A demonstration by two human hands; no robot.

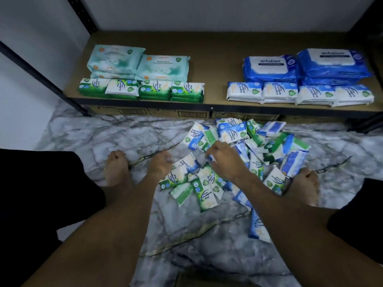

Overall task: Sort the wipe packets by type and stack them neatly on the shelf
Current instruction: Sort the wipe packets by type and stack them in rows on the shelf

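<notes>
Marble-patterned floor [83, 137] is spreading out below a low shelf [215, 65], with a pale wall [186, 13] rising behind it at 12 o'clock.

Mixed small wipe packets are lying in a loose pile [275, 150] on the floor, just off centre toward 3 o'clock, green ones and blue ones overlapping at all angles. The right hand [224, 162] is reaching into the pile's 9 o'clock edge, its fingers curling down and pinching a blue packet [211, 158]. The left hand [159, 163] is hovering at 9 o'clock of the pile, just beside a white-and-blue packet; its fingers are bending downward and blurring, so I cannot tell whether they are holding anything.

On the shelf, small green packets [155, 90] are sitting in a front row at 11 o'clock, with pale teal packs [141, 65] stacking behind them. At 1 o'clock, small blue-and-white packets [300, 94] are lining the front edge, with large blue packs [310, 65] piling behind.

Bare feet are flanking the pile, the left foot [116, 168] at 9 o'clock and the right foot [304, 185] at 4 o'clock, touching the outermost packets. Cardboard boxes [186, 114] are showing under the shelf.
</notes>
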